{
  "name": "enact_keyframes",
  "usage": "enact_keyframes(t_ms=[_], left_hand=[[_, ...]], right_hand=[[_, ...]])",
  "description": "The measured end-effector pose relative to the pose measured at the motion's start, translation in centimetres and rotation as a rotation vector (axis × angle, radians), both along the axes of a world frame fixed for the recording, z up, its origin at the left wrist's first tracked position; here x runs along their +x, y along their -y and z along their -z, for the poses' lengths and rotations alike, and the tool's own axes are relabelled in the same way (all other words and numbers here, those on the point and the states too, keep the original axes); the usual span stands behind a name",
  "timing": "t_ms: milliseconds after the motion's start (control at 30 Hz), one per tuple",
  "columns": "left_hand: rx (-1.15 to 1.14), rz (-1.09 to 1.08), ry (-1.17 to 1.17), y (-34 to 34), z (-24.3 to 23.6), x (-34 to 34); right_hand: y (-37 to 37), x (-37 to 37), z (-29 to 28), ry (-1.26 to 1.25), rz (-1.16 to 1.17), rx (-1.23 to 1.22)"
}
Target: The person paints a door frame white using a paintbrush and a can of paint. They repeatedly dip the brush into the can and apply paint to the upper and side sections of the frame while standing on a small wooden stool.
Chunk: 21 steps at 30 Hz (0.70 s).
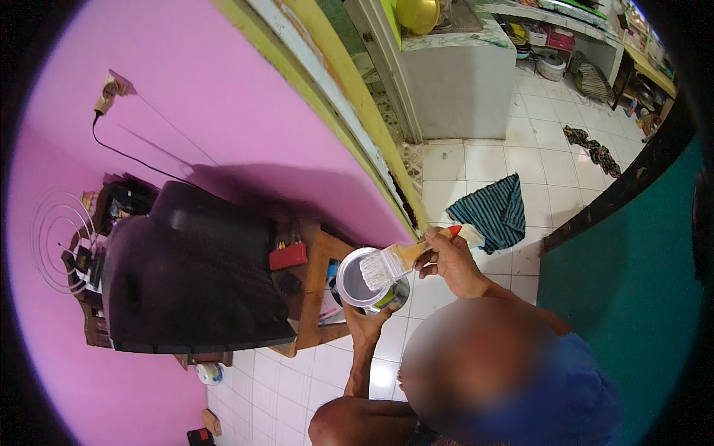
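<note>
My right hand grips the wooden handle of a paintbrush with a red tip. Its white-coated bristles are over the opening of a round metal can, which has a silvery rim and a greyish inside. My left hand holds that can from below, thumb at its right side, beside a wooden table. A large blurred patch hides much of what lies below my right arm.
A black television stands on the wooden table against a pink wall. A yellow-green door frame leads to a tiled kitchen. A striped cloth lies on the floor. A teal surface borders the right.
</note>
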State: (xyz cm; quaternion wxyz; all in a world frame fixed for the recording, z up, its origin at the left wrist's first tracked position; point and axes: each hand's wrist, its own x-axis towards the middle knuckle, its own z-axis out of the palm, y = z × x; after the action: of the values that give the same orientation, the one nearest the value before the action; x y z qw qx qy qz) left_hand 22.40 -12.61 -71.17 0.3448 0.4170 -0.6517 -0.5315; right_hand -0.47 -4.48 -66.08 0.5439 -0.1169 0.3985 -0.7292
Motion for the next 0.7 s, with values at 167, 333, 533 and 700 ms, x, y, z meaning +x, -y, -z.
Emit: enact_keyframes(t_ms=[167, 333, 533, 700], left_hand=[[0.076, 0.012, -0.041, 1.1, -0.7, 0.4], [0.057, 0.006, -0.059, 0.4, -2.4, 1.6], [0.029, -0.015, -0.046, -0.7, -1.7, 2.7], [0.038, -0.032, -0.024, -1.0, -0.9, 3.1]], right_hand=[[2.3, -2.4, -0.2, 0.150, 0.044, -0.149], [8.0, -8.1, -5.3, 0.085, 0.342, -0.435], [15.2, -13.3, -8.5, 0.022, 0.501, -0.455], [18.1, -14.2, -4.7, 0.026, 0.518, -0.386]])
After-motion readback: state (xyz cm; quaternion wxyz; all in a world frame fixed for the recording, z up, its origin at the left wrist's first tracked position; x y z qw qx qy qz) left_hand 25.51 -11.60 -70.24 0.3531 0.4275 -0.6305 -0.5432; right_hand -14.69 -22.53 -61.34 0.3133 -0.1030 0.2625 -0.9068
